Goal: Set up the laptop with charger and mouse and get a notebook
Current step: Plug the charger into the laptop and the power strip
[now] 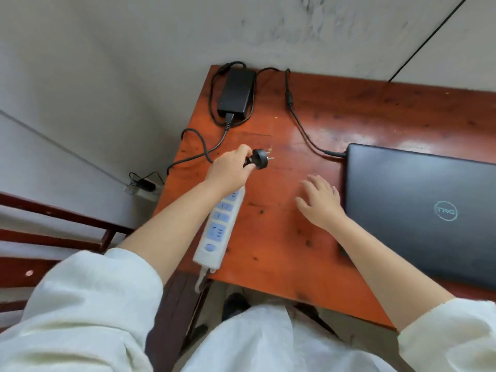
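My left hand is closed round the charger plug, prongs pointing away from the power strip just below it; I need to turn the prongs down and line them up with a free socket. My right hand is empty, fingers spread, hovering right of the strip beside the closed laptop. It could steady the strip; the charger brick beyond leaves slack, and nothing blocks the sockets.

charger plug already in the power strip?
No, the left hand holds the plug in the air above the table, clear of the power strip.
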The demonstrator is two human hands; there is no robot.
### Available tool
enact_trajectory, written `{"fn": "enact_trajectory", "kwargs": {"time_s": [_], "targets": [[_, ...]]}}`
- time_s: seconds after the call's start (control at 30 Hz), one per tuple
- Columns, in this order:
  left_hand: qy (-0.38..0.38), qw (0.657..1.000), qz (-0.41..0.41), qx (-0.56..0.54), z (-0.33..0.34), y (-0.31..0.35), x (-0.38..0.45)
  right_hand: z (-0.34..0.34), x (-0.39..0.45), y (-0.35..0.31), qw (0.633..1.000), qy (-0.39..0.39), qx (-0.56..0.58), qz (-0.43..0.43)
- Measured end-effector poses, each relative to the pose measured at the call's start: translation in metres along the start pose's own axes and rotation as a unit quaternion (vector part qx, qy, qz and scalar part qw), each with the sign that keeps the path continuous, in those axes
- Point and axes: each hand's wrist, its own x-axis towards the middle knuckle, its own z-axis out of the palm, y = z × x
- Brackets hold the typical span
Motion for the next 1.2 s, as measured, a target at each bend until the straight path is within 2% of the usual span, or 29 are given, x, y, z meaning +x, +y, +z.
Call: {"fn": "enact_trajectory", "kwargs": {"time_s": [0.1, 0.2, 0.33, 0.57, 0.93, 1.2], "targets": [[-0.024, 0.995, 0.06, 0.074, -0.03, -0.038, -0.022, 0.035, -0.006, -0.036, 1.0, -0.014, -0.008, 0.005], [-0.086, 0.992, 0.054, 0.07, -0.042, -0.069, -0.038, 0.066, -0.009, -0.064, 1.0, 0.004, -0.022, 0.019], [-0.123, 0.987, 0.06, 0.079, -0.039, -0.082, -0.038, 0.086, -0.015, -0.075, 0.997, 0.053, -0.016, 0.062], [-0.107, 0.988, 0.082, 0.077, -0.033, -0.085, -0.024, 0.1, -0.021, -0.077, 0.991, 0.08, -0.072, 0.08], [-0.162, 0.978, 0.119, 0.061, -0.037, -0.073, -0.002, 0.106, -0.021, -0.076, 0.987, 0.108, -0.082, 0.085], [-0.17, 0.963, 0.139, 0.154, -0.036, -0.063, 0.001, 0.107, -0.022, -0.075, 0.987, 0.123, -0.065, 0.08]]}}
